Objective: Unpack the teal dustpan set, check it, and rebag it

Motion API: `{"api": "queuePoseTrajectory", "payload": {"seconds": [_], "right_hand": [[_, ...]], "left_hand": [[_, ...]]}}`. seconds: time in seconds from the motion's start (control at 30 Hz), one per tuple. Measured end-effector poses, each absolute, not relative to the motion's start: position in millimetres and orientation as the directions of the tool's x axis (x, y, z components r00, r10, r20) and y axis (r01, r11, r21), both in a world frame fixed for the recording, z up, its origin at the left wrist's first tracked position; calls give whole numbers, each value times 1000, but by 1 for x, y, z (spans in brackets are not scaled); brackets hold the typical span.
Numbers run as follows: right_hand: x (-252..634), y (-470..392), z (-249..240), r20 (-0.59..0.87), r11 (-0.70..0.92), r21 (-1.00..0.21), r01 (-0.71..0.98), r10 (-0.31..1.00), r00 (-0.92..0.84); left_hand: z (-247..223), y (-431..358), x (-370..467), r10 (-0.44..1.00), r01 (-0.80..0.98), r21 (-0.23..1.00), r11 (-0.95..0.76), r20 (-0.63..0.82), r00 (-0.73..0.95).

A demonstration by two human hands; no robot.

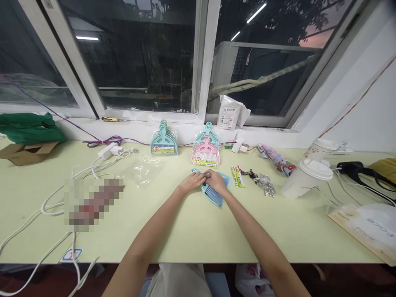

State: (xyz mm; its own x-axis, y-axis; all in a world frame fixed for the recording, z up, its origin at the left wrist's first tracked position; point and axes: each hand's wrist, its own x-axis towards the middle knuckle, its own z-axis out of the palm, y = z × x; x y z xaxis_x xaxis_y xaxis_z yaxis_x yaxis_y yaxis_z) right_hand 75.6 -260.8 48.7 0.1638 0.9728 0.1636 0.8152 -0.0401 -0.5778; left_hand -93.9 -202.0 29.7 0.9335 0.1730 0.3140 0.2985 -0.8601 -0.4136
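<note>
A small blue dustpan (pixel 227 181) lies at a slant on the table in front of me, with a blue brush (pixel 213 195) nested against it, bristles toward me. My left hand (pixel 193 182) is closed at the handle end of the set, fingers curled. My right hand (pixel 216 181) rests over the brush and dustpan, its fingers closed near the handle and meeting my left fingertips. The fingers hide most of both handles. Just right of the set lies a printed card label (pixel 237 176). Left of my hands is a clear plastic bag (pixel 144 171).
Bagged dustpan sets, teal (pixel 163 140) and pink (pixel 206 152), lean by the window wall. To the right are keys (pixel 264 183), a folded umbrella (pixel 275 157), paper cups (pixel 306 179) and a package (pixel 368 227). White cables (pixel 52 198) and an open cardboard box (pixel 27 152) lie left.
</note>
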Motion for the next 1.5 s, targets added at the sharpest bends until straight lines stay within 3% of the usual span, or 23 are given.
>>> {"api": "queuePoseTrajectory", "payload": {"seconds": [0.1, 0.2, 0.3, 0.4, 0.53, 0.67, 0.8, 0.97, 1.27, 1.5], "right_hand": [[113, -234, 58, 187, 54, -600, 798, 979, 75], [140, -210, 65, 329, 92, -380, 920, 943, 41], [145, -191, 62, 224, 199, -198, 960, 962, -153], [141, -176, 55, 148, 242, -154, 958, 964, -219], [138, -167, 49, 207, 302, -86, 949, 938, -280], [139, -174, 48, 289, 401, 85, 912, 866, -407], [141, -182, 50, 241, 555, 205, 806, 770, -591], [144, -180, 46, 142, 588, 229, 776, 768, -624], [141, -182, 36, 213, 423, 109, 899, 874, -437], [135, -164, 33, 287, 468, 209, 859, 810, -511]], "left_hand": [[30, -200, -90, 200, 309, -381, -871, 301, 933], [32, -200, -91, 211, 319, -354, -879, 312, 926], [33, -199, -92, 212, 328, -342, -880, 336, 918], [31, -197, -92, 218, 335, -321, -886, 351, 911], [28, -195, -93, 224, 349, -316, -882, 369, 902], [26, -194, -93, 238, 357, -304, -883, 365, 900], [27, -195, -93, 247, 357, -299, -885, 349, 904], [27, -195, -93, 233, 356, -326, -876, 360, 904], [26, -195, -94, 282, 385, -287, -877, 341, 897], [30, -197, -95, 295, 397, -311, -864, 326, 898]]}}
